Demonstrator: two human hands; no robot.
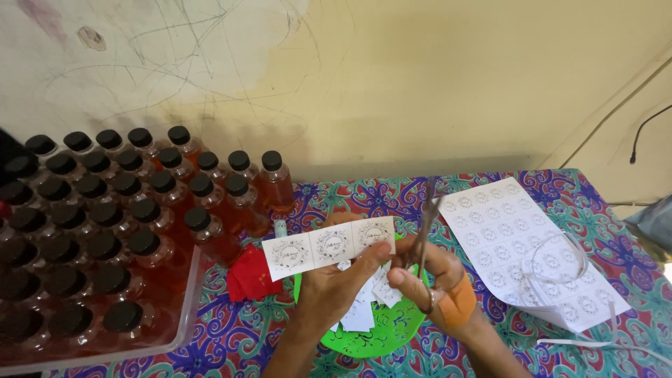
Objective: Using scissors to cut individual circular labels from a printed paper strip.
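Note:
My left hand (334,280) pinches a white paper strip (329,246) of three round-printed labels, held level above a green plate (392,329). Beside it, my right hand (434,280) grips a pair of scissors (424,222) with orange handles, blades pointing up next to the strip's right end. Several small cut label squares (365,308) lie on the green plate under both hands.
Several amber bottles (126,217) with black caps stand at the left, some in a clear tray (183,308). A sheet of printed labels (514,245) lies at the right on the patterned cloth (602,231). A red folded piece (250,274) lies by the bottles. The wall is close behind.

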